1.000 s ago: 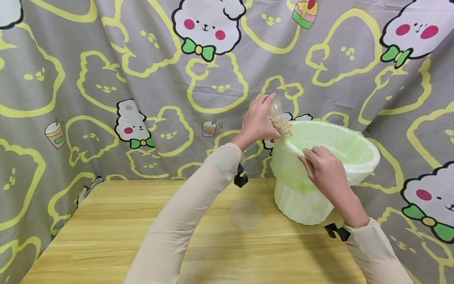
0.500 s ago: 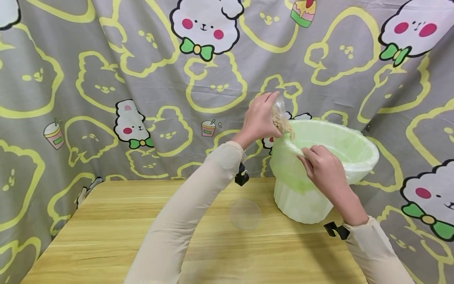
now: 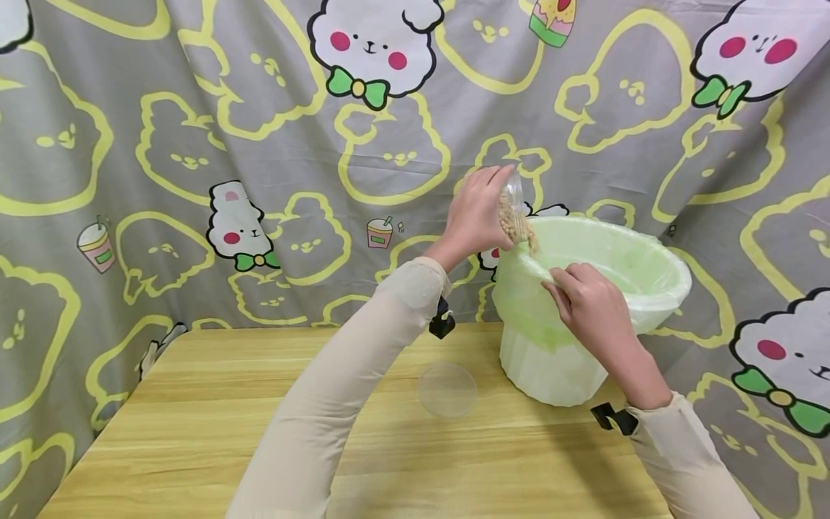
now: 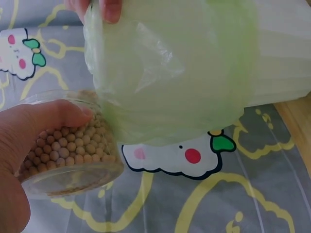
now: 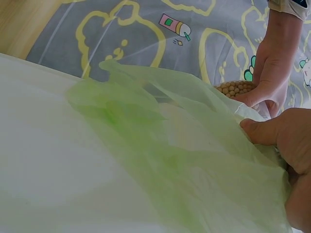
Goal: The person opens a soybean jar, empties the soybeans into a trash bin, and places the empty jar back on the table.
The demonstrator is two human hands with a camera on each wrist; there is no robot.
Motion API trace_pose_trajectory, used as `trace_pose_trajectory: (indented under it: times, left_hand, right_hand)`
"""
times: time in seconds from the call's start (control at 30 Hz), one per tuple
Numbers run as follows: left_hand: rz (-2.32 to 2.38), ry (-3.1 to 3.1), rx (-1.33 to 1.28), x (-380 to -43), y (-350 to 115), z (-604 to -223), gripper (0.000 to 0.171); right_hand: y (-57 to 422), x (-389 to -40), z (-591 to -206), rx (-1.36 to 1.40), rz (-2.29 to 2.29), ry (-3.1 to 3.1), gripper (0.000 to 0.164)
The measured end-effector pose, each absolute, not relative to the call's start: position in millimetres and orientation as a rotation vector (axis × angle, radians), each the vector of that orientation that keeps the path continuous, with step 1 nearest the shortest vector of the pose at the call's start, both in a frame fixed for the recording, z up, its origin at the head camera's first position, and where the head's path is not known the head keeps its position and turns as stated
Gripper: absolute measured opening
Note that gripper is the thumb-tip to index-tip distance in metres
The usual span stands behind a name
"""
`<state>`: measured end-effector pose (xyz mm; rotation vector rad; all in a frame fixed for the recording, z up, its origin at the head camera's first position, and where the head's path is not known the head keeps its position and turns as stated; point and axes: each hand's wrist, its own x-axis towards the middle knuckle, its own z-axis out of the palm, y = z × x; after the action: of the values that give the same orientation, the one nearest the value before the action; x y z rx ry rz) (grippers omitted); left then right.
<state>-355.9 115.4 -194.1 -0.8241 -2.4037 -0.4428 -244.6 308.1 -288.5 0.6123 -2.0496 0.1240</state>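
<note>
My left hand [image 3: 476, 216] grips a clear round jar [image 4: 75, 178] of small, round beige beans [image 4: 73, 148], which look like soybeans. The jar lies tipped sideways at the left rim of a white trash bin [image 3: 551, 371], and beans spill from its mouth over the inner edge. A thin pale-green bin liner [image 3: 528, 306] covers the bin's rim and hangs down outside. With thumb and fingers, my right hand [image 3: 596, 306] grips the lined rim at the near side; in the right wrist view its thumb presses on the liner. The bin's bottom is hidden.
A clear round lid [image 3: 447, 389] lies flat on the wooden table [image 3: 227, 432], left of the bin. Behind the table hangs a grey curtain [image 3: 292, 166] with cartoon prints, close to the bin's back.
My left hand has tilted the jar further and shifted it slightly right; beans now run over the rim into the bin. The right hand keeps its grip on the rim.
</note>
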Motion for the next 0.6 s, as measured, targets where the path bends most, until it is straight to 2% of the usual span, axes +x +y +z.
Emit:
trace_pose_trajectory:
  times: [0.6]
  left_hand:
    - [-0.278,-2.389,-0.807,-353.8,119.7,-194.2,0.121]
  right_hand:
    - [307.9,-244.4,-288.3,0.609,0.123,-2.056,0.011]
